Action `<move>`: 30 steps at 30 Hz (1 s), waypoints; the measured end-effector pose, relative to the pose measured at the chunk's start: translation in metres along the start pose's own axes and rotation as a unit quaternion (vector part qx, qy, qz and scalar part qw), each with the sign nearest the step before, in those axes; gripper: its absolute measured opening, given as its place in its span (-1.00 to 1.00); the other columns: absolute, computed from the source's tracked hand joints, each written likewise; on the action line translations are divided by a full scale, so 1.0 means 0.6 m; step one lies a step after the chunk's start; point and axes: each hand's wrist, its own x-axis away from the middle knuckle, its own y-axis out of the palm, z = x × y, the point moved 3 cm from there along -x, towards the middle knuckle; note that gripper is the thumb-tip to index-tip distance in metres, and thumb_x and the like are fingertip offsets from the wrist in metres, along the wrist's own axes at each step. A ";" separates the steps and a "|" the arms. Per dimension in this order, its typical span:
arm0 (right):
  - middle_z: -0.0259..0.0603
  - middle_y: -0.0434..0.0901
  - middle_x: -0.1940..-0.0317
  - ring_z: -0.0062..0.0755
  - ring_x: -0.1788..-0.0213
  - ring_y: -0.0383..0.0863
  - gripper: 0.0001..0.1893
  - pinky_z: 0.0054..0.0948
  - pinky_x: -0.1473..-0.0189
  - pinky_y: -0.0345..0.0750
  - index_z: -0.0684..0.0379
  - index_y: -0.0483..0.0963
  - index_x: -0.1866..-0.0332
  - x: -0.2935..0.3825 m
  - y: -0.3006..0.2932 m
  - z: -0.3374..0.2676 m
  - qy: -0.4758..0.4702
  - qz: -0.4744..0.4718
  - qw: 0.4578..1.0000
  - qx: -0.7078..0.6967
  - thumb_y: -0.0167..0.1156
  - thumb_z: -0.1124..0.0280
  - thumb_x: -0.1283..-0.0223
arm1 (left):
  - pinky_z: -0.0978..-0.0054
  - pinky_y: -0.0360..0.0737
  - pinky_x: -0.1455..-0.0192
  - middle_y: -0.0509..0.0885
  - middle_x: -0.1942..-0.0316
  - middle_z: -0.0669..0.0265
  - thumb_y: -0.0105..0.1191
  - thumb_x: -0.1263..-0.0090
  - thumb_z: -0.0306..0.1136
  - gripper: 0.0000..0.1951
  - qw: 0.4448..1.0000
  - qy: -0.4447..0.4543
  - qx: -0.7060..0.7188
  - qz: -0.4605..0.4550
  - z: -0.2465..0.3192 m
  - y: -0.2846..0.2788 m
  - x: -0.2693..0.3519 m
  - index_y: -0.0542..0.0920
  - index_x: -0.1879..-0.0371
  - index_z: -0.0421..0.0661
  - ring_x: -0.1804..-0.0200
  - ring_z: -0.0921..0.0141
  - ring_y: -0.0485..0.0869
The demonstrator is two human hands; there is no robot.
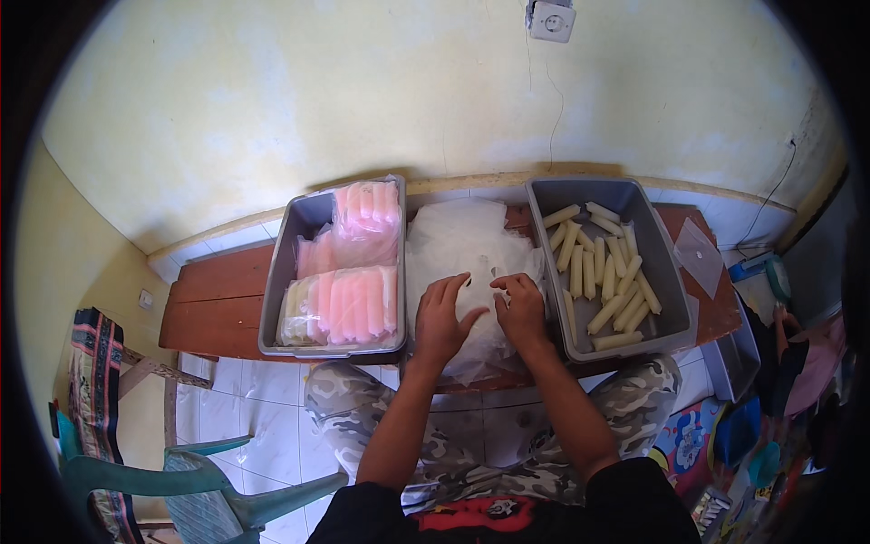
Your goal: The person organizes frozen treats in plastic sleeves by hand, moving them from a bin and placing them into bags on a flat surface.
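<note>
In front of me a thick pile of clear plastic bags [455, 238] lies on a red-brown wooden bench, between two grey plastic tubs. My left hand [440, 323] rests over the pile's near half, thumb spread away from the fingers. Close by on the right, my right hand [522, 309] has its fingers bent and its thumb apart; no held object shows in either hand. Fingertips of both face each other above the top bag, which bears small dark marks. The left tub [401, 272] contains bagged pink ice sticks [357, 306] and pale ones [299, 313]. Loose pale-yellow filled tubes [608, 272] lie in the right tub [649, 211].
A single plastic bag [700, 255] lies on the bench [217, 299] at its right end. A green plastic chair [204, 486] stands at lower left. Another person's hand [785, 318] shows at far right, near another grey tub [737, 360]. A wall [408, 88] rises behind the bench.
</note>
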 end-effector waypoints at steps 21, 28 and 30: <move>0.06 0.61 -0.16 0.11 -0.27 0.63 -0.48 -0.11 -0.38 0.56 0.23 0.58 -0.20 -0.002 -0.020 -0.043 -0.045 -0.051 0.998 0.000 0.26 0.73 -0.05 | 0.11 0.61 -0.33 0.74 -0.08 0.02 0.04 -0.22 -0.77 -0.52 0.999 -0.003 -0.028 -0.030 -0.024 -0.001 0.001 0.70 -0.12 -0.16 -0.21 -0.02 0.69; 0.08 0.66 -0.15 0.07 -0.21 0.71 -0.48 -0.16 -0.29 0.66 0.24 0.57 -0.24 -0.021 -0.084 -0.102 -0.022 -0.017 0.992 -0.125 0.19 0.75 -0.11 | 0.13 0.63 -0.22 0.77 -0.02 0.04 0.08 -0.53 -0.56 -0.76 0.985 -0.040 0.166 0.001 -0.001 0.003 -0.017 0.70 -0.10 -0.17 -0.12 0.00 0.72; 0.01 0.69 -0.15 -0.14 -0.09 0.80 -0.53 -0.29 -0.14 0.75 0.25 0.56 -0.28 -0.031 -0.116 -0.089 0.032 0.014 0.978 -0.204 0.26 0.68 -0.23 | 0.13 0.62 -0.23 0.78 -0.03 0.04 0.09 -0.57 -0.51 -0.78 0.986 -0.046 0.160 -0.007 0.014 0.014 -0.036 0.70 -0.10 -0.17 -0.13 -0.01 0.72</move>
